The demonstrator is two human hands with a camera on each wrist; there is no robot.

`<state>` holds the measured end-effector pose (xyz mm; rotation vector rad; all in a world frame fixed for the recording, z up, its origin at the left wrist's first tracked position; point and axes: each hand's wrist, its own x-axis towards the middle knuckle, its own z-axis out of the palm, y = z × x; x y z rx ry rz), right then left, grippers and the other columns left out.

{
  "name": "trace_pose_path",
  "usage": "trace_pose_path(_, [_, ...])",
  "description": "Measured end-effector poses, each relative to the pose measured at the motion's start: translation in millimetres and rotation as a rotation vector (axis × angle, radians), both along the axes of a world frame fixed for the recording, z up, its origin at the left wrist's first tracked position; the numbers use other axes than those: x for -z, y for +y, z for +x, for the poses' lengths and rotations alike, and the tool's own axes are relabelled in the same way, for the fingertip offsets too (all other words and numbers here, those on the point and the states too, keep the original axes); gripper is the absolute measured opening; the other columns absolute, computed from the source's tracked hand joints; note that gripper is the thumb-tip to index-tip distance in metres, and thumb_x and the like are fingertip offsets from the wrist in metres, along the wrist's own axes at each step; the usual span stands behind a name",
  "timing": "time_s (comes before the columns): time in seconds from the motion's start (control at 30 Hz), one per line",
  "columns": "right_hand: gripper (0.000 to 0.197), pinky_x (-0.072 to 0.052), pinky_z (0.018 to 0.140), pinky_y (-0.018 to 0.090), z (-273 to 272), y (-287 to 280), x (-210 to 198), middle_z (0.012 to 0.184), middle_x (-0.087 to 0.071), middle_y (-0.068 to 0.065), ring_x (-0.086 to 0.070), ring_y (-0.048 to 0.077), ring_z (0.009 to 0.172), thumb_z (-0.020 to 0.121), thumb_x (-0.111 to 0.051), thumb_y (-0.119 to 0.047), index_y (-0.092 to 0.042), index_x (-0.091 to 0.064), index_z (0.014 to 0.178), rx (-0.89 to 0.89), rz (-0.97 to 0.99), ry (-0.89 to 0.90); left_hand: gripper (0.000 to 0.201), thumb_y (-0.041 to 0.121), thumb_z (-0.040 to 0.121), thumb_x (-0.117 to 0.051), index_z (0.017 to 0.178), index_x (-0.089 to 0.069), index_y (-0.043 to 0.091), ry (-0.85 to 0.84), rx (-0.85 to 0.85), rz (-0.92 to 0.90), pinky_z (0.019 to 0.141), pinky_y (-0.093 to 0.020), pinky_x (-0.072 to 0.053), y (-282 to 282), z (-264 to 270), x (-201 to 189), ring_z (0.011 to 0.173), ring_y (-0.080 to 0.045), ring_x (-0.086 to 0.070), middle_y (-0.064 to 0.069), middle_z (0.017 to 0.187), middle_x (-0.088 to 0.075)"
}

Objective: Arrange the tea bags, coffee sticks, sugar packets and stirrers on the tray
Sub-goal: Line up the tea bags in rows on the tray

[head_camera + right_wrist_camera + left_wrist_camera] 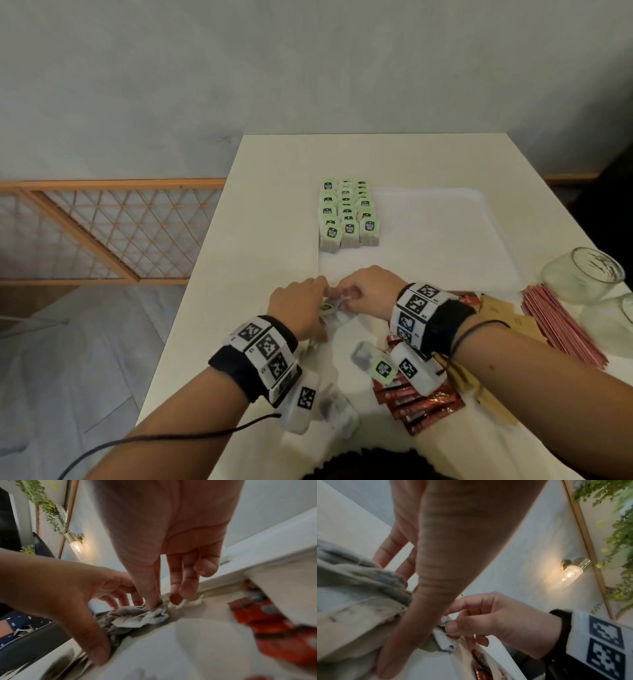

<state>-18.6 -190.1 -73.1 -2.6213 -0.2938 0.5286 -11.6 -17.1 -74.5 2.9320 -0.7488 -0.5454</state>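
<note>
Both hands pinch one tea bag (334,307): left hand (298,308), right hand (368,291). Tray (445,274) lies just beyond; right hand nearer, filled rows (347,212) on tray's left.

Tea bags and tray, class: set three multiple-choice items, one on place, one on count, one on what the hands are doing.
1. Where on the tray do the arranged tea bags stand?
A far-left part
B near-right corner
C centre

2. How many columns do they form?
A two
B three
C five

3. What is the right hand doing?
A resting flat
B pinching a tea bag
C lifting a jar

Answers: 1 A, the block fills the far-left part. 2 B, three labels across the front row. 3 B, both it and the left hand hold one crumpled bag.
</note>
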Motion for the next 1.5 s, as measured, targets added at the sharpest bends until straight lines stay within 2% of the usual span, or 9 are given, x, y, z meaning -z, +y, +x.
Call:
trace_pose_path(0.23, [0.028, -0.051, 0.077, 0.032, -26, -13, -2, 0.088, -0.067, -0.006, -0.062, 0.015, 0.083, 0.075, -0.071, -0.047, -0.035, -0.069, 0.101, 0.021, 0.077, 0.076, 0.017, 0.044, 0.091, -0.056, 0.098, -0.061, 0.030, -0.149, -0.001, -0.129, 0.090, -0.034, -0.035, -7, -10, -8, 0.101, -0.016, -0.062, 0.007, 0.102, -0.069])
trace_pose_path(0.33, [0.023, -0.047, 0.069, 0.032, -36, -16, -6, 0.077, -0.060, -0.006, -0.059, 0.017, 0.074, 0.073, -0.072, -0.047, -0.027, -0.062, 0.080, -0.026, 0.058, 0.039, 0.019, 0.047, 0.092, -0.054, 0.086, -0.056, 0.029, -0.144, -0.015, -0.211, 0.081, -0.033, -0.039, -9, -11, -15, 0.086, -0.016, -0.060, 0.008, 0.086, -0.065])
trace_pose_path(0.47, [0.025, -0.039, 0.058, 0.025, -47, -23, -11, 0.063, -0.050, -0.008, -0.051, 0.010, 0.058, 0.088, -0.068, -0.026, -0.006, -0.056, 0.078, 0.116, 0.165, -0.068, 0.032, 0.046, 0.088, -0.064, 0.068, -0.050, 0.025, -0.028, -0.083, -0.486, 0.061, -0.027, -0.036, -11, -11, -21, 0.066, -0.012, -0.051, 0.009, 0.064, -0.050])
trace_pose_path(0.57, [0.023, -0.051, 0.055, 0.032, -52, -30, -16, 0.056, -0.058, -0.001, -0.057, 0.014, 0.049, 0.090, -0.066, -0.019, 0.000, -0.057, 0.079, 0.228, 0.321, -0.002, 0.026, 0.040, 0.088, -0.069, 0.076, -0.062, 0.018, 0.103, -0.148, -0.783, 0.062, -0.019, -0.038, -15, -16, -23, 0.062, -0.002, -0.051, 0.011, 0.064, -0.057])
trace_pose_path(0.7, [0.010, -0.054, 0.057, 0.035, -61, -35, -29, 0.062, -0.064, 0.007, -0.061, 0.024, 0.054, 0.090, -0.063, -0.013, -0.005, -0.067, 0.086, 0.246, 0.432, 0.002, 0.026, 0.037, 0.094, -0.063, 0.112, -0.066, 0.018, 0.472, -0.219, -1.014, 0.086, -0.028, -0.052, -27, -37, -21, 0.094, -0.010, -0.068, 0.000, 0.102, -0.073])
trace_pose_path(0.8, [0.008, -0.054, 0.057, 0.028, -67, -34, -34, 0.068, -0.067, 0.010, -0.061, 0.020, 0.056, 0.087, -0.070, -0.018, -0.011, -0.071, 0.091, 0.249, 0.451, -0.014, 0.025, 0.036, 0.101, -0.051, 0.113, -0.068, 0.021, 0.595, -0.296, -1.078, 0.090, -0.028, -0.055, -33, -48, -17, 0.103, -0.014, -0.069, 0.003, 0.107, -0.073])
trace_pose_path(1.0, [0.044, -0.040, 0.069, 0.022, -79, -28, -10, 0.098, -0.060, -0.007, -0.052, 0.000, 0.073, 0.070, -0.081, -0.042, -0.031, -0.065, 0.110, 0.123, 0.083, -0.044, 0.030, 0.010, 0.103, -0.037, 0.112, -0.065, 0.011, 0.445, -0.317, -0.946, 0.072, -0.031, -0.050, -22, -38, -14, 0.076, -0.019, -0.062, -0.004, 0.091, -0.066])
trace_pose_path(1.17, [0.076, -0.048, 0.083, 0.034, -88, -19, 5, 0.109, -0.045, -0.008, -0.051, 0.011, 0.097, 0.054, -0.082, -0.061, -0.039, -0.054, 0.121, -0.014, -0.129, 0.004, 0.030, 0.005, 0.100, -0.036, 0.110, -0.064, 0.002, 0.481, -0.347, -0.907, 0.062, -0.028, -0.045, -20, -39, -18, 0.068, -0.020, -0.056, -0.008, 0.083, -0.061])
trace_pose_path(1.5, [0.031, -0.043, 0.086, 0.027, -81, -21, 5, 0.106, -0.060, -0.001, -0.057, 0.016, 0.100, 0.086, -0.064, -0.036, -0.028, -0.069, 0.115, 0.021, -0.046, -0.035, 0.025, 0.003, 0.099, -0.040, 0.107, -0.063, 0.005, 0.566, -0.396, -0.874, 0.060, -0.025, -0.044, -17, -38, -9, 0.066, -0.018, -0.055, -0.007, 0.084, -0.061])
